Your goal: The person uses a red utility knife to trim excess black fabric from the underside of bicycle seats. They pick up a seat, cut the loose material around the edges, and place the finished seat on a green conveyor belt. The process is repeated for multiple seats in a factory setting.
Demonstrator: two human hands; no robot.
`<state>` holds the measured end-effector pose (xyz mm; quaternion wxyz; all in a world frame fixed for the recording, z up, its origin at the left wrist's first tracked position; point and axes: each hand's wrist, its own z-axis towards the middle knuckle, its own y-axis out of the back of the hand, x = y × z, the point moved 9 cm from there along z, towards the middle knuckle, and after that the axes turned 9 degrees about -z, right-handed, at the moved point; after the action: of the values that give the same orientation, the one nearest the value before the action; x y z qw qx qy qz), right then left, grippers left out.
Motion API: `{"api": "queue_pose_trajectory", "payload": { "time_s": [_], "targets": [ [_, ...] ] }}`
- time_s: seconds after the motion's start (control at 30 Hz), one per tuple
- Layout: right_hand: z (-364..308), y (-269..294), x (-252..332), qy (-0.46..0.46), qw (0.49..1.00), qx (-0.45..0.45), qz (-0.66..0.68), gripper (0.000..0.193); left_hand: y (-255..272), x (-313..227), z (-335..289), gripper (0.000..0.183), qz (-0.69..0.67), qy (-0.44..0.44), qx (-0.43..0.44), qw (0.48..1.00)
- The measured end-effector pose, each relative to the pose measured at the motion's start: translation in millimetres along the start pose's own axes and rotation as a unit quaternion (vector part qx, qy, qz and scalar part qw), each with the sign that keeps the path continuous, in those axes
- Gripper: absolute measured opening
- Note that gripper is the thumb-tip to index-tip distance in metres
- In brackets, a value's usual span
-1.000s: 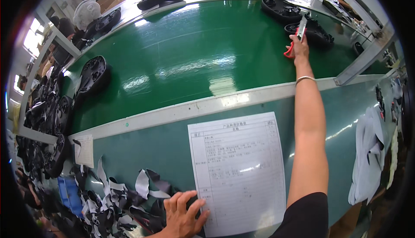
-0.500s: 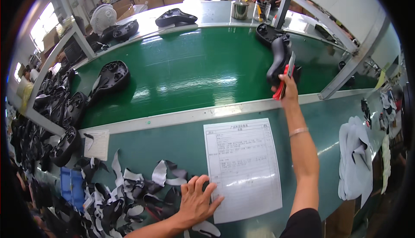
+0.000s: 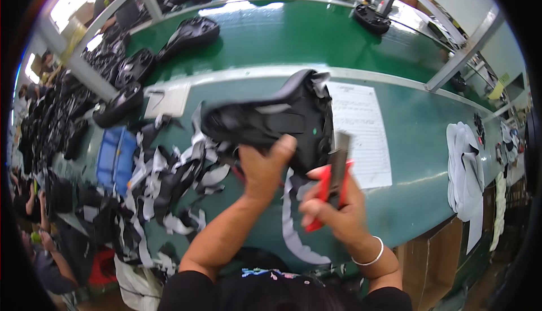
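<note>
A black saddle (image 3: 276, 120) is tilted above the near worktable, its hollow underside showing. My left hand (image 3: 262, 167) grips it from below, thumb over the near edge. In my right hand (image 3: 349, 212) is a red utility knife (image 3: 324, 189), closed in the fingers, its wide grey blade pointing up and away beside the saddle's right end. The blade is blurred. A pale curved strip of trim (image 3: 291, 229) hangs or lies below the saddle near my right hand; whether it is attached cannot be made out.
Cut scraps (image 3: 169, 184) heap up at left beside a blue bin (image 3: 116, 161). A printed sheet (image 3: 364, 136) lies right of the saddle. Further saddles (image 3: 192, 31) rest on the green belt (image 3: 282, 43). White strips (image 3: 464, 170) lie at right; a metal post (image 3: 466, 48) stands behind.
My right hand has come back from the belt with the knife, and a saddle is now over the near table. The left hand has left the sheet's edge and taken hold of it. The view has shifted.
</note>
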<state>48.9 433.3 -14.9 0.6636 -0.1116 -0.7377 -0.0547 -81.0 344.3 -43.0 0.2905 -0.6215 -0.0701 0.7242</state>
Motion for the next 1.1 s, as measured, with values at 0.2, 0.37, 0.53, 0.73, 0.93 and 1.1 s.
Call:
{"api": "queue_pose_trajectory", "payload": {
  "time_s": [0.2,0.37,0.53,0.73,0.93,1.1],
  "targets": [
    [-34.0,36.7,-52.5,0.037,0.961,-0.156,-0.223,0.048,123.1,-11.5,-40.4,0.044,-0.185,0.39,-0.01,0.902],
    [-20.7,-46.0,-24.1,0.315,0.786,0.019,-0.532,0.052,168.6,-32.7,-43.0,0.032,0.074,0.385,0.044,0.919],
    [4.1,-93.8,1.4,0.391,0.612,0.151,-0.671,0.053,148.4,-30.8,-25.0,0.041,0.122,0.397,0.118,0.902],
    [-35.1,-71.8,-57.3,0.194,0.679,0.15,-0.692,0.061,162.4,-32.0,-20.7,0.035,0.204,0.367,0.096,0.903],
    [-99.6,-94.7,-74.9,0.073,0.811,0.006,-0.58,0.063,201.7,-48.6,-58.3,0.033,0.248,0.306,-0.02,0.919],
    [-88.5,-68.3,-52.4,0.11,0.881,-0.07,-0.455,0.06,205.2,-55.2,-89.1,0.046,0.139,0.329,-0.062,0.932]
  ]
}}
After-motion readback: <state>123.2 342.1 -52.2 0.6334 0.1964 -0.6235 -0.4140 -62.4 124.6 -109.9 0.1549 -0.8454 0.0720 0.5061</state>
